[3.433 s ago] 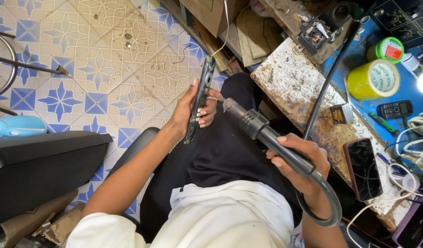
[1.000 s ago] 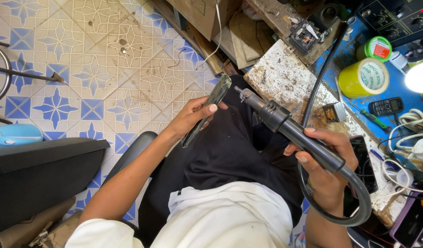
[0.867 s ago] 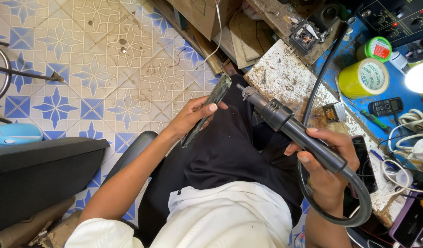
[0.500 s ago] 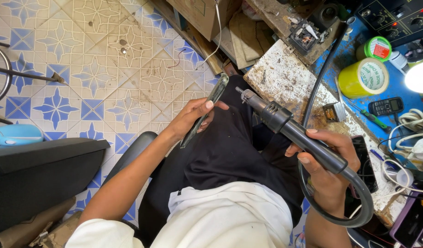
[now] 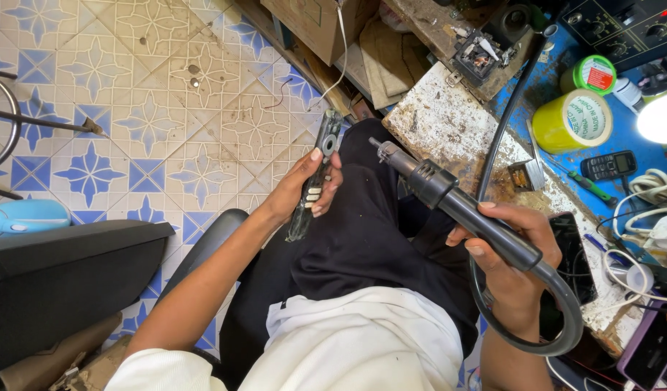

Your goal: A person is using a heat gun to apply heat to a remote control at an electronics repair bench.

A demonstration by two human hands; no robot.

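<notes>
At the far left a pale blue rounded plastic object (image 5: 22,217) lies on the blue-and-cream patterned tile floor (image 5: 131,94), just beyond a black flat-topped case (image 5: 58,268). Moving right, the left hand (image 5: 304,188) is clasped around a slim dark phone body with its back exposed (image 5: 315,174), thumb on the near face and fingers curled round the far edge; the phone is held above the lap, its long axis running from near-left up to far-right, upper end tilted toward the bench. Right of it, the right hand (image 5: 511,253) grips the black cylindrical handle of a hot-air tool with a metal nozzle (image 5: 449,199), whose black hose (image 5: 565,318) loops beneath the wrist. The tool's long axis slopes from near-right to far-left, so the nozzle tip points toward the phone's upper end, close but apart from it; the left hand is the nearer one to the phone, and the nozzle lies just to its right. Further right stand a stained white board (image 5: 456,130) and a yellow tape roll (image 5: 572,119) on the blue worktop (image 5: 637,156). Compared with half a second earlier, the phone is a little more upright and the nozzle slightly nearer it; both grips are unchanged.
</notes>
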